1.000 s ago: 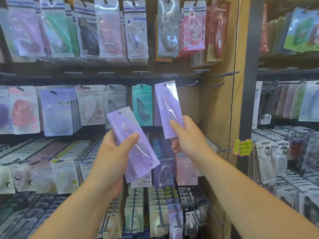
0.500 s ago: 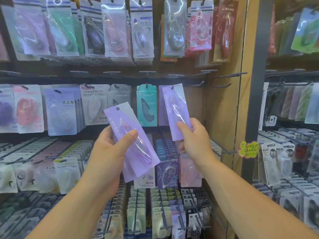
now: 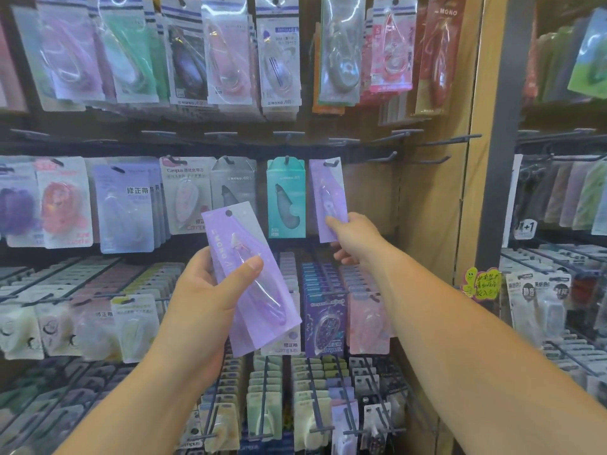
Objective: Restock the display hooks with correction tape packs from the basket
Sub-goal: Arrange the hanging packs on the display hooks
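My left hand [image 3: 210,300] grips a small stack of purple correction tape packs [image 3: 249,277], tilted, with the thumb across the front one. My right hand [image 3: 353,239] pinches the lower edge of another purple pack [image 3: 328,195]. That pack's top hole sits on a dark display hook [image 3: 331,163] in the middle row, right of a teal pack [image 3: 286,197]. The basket is out of view.
Rows of hung correction tape packs fill the wall above, left and below. Bare hooks [image 3: 430,144] stick out to the right of the purple pack, beside a wooden side panel [image 3: 473,198]. Another rack [image 3: 558,290] stands at the right.
My right hand lifted its purple pack up and to the right until its hole reached the hook. My left hand rose a little with its packs.
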Tool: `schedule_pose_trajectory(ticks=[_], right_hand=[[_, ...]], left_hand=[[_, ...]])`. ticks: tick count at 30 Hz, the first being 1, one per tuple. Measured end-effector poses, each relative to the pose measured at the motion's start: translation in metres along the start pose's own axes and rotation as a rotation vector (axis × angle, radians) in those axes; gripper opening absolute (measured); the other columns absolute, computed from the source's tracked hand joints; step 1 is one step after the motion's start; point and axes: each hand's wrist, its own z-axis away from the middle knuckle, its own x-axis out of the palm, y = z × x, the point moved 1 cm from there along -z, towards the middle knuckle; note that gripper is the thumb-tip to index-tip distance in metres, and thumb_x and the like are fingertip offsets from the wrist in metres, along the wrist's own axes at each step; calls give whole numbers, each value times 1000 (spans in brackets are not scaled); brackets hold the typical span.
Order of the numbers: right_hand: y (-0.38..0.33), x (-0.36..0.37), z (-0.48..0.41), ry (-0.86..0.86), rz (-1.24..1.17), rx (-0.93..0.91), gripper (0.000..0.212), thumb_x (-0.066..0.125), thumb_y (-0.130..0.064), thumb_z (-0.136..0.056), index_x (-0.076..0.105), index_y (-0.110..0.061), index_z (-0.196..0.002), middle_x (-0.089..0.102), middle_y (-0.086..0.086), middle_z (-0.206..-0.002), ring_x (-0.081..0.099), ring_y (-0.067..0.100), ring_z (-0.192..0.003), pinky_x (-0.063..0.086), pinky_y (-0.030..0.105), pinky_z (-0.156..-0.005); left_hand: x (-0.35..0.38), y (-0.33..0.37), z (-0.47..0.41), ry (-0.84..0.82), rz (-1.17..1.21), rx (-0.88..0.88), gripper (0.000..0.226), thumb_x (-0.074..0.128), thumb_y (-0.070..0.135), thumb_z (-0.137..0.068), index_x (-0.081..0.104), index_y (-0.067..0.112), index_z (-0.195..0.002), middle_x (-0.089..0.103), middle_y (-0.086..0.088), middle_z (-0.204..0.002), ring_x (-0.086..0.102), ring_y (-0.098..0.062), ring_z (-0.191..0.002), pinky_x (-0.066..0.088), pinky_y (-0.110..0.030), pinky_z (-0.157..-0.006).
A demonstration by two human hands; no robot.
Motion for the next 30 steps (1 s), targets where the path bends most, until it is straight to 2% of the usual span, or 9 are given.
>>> schedule_pose_trajectory(ticks=[3,6,10,12,14,18,21,24,30], right_hand=[[13,1,-3,98,-24,19,42,55,-47,-101,49,-18,-131,60,3,-117,62,21,-96,57,35,-77],[14,-5,16,261,-77,-53,48,64,-49,-96,47,-25,-134,54,0,-130,58,17,-104,56,38,-88],[-4,-5,91,-113,-215,-260,23,64,-48,-96,62,-30,-110,68,-2,-112,68,14,-89,56,29,-72],[-2,-1,128,-286,-181,-338,29,74,-45,-89,66,-31,-113,71,-2,-111,70,20,-94,58,29,-74],[5,3,149,-321,-153,-369,39,82,-47,-80,68,-33,-113,72,-3,-109,71,25,-92,60,34,-78],[14,-6,158,-247,-236,-326,26,79,-29,-89,68,-27,-112,73,-5,-101,70,16,-72,52,22,-55],[16,-18,160,-226,-438,-256,24,71,-22,-95,63,-19,-117,74,-4,-99,76,20,-79,55,31,-51],[16,-21,162,-219,-480,-238,23,65,-22,-99,58,-17,-120,75,-5,-98,70,14,-61,50,26,-43],[12,-31,146,-205,-521,-272,26,62,-22,-101,52,-20,-125,78,4,-104,74,26,-81,58,31,-51]], left_hand=[[-2,-2,3,2,-18,-5,48,75,33,-77,69,21,-123,80,-2,-108,78,-19,-88,57,-25,-60],[-2,-4,3,9,-33,-19,43,78,32,-80,69,26,-122,80,0,-109,79,-23,-95,58,-38,-75],[9,-5,1,-2,-3,-24,50,79,34,-75,68,23,-122,80,-2,-110,78,-26,-98,61,-46,-81],[18,-5,1,-16,24,-26,51,80,30,-74,67,20,-122,80,-6,-110,79,-30,-98,62,-48,-78],[29,-8,2,-43,46,-29,46,80,22,-79,66,17,-122,80,-10,-109,79,-32,-96,64,-49,-75],[43,-16,7,-101,68,-48,51,85,25,-78,67,17,-125,80,-9,-113,77,-35,-103,60,-65,-92],[48,-21,10,-218,101,-64,48,77,19,-85,66,21,-131,77,-11,-122,75,-38,-110,56,-62,-100],[51,-25,13,-301,61,-29,57,66,5,-81,65,26,-133,77,-10,-124,75,-36,-110,59,-49,-90],[44,-25,9,-213,79,-63,33,76,4,-85,78,18,-115,79,-16,-115,78,-29,-92,56,-43,-86]])
